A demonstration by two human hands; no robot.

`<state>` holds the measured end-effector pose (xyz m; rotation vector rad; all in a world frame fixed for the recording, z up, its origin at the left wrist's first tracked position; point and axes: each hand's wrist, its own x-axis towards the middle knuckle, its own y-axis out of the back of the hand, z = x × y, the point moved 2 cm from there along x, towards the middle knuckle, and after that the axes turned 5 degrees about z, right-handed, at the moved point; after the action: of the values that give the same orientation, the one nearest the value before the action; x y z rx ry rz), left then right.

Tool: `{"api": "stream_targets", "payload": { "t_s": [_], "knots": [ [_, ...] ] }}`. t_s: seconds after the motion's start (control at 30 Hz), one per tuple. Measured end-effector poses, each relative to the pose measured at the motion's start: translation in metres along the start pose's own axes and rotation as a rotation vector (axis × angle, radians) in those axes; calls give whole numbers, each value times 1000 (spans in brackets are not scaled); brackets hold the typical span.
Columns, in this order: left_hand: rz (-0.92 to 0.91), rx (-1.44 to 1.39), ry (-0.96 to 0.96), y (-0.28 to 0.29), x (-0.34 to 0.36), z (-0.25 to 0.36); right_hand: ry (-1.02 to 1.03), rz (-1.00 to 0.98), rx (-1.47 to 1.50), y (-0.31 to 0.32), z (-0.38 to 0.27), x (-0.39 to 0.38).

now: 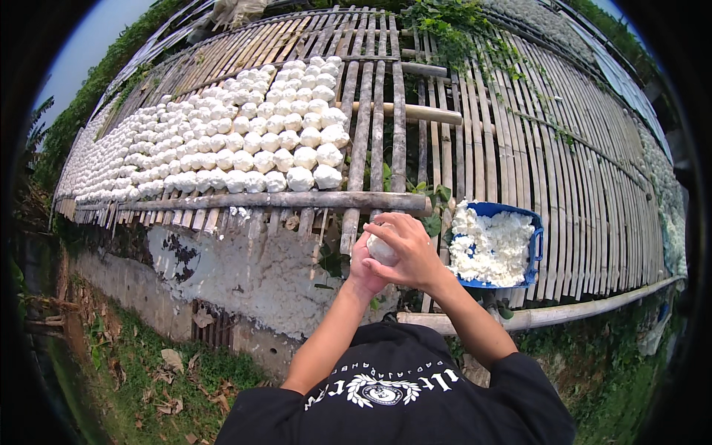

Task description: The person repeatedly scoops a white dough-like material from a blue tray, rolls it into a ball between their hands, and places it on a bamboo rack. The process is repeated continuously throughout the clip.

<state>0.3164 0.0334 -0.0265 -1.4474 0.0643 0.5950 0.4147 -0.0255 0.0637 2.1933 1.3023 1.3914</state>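
Between my two hands sits a ball of white, crumbly paste (380,251), partly hidden by my fingers. My left hand (362,268) cups it from the left and below. Over its top and right side curl the fingers of my right hand (412,252). To the right, a blue plastic basin (535,256) holds a heap of the same loose white paste (493,245). Rows of white balls (300,179) lie on the bamboo rack ahead and to the left, apart from my hands.
Slatted bamboo racks (586,215) spread ahead and right, with gaps between slats. A thick bamboo pole (326,199) edges the left rack; another pole (534,317) runs along the near right. Green vines (452,30) grow through the slats. A rough concrete wall (245,274) stands below.
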Motion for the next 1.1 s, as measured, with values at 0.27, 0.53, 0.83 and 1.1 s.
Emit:
{"api": "stream_targets", "payload": {
  "t_s": [0.27, 0.53, 0.83, 1.1],
  "knots": [
    [-36, -6, 93, 3, 5, 2, -45, -385, 92, 22, -1, 9],
    [-9, 254, 323, -1, 71, 39, -596, -569, 530, 33, 99, 34],
    [654, 2108, -991, 34, 187, 109, -1293, -67, 1144, -49, 276, 135],
    [753, 2224, -1121, 25, 188, 102, -967, -211, 639, -171, 376, 303]
  ]
}}
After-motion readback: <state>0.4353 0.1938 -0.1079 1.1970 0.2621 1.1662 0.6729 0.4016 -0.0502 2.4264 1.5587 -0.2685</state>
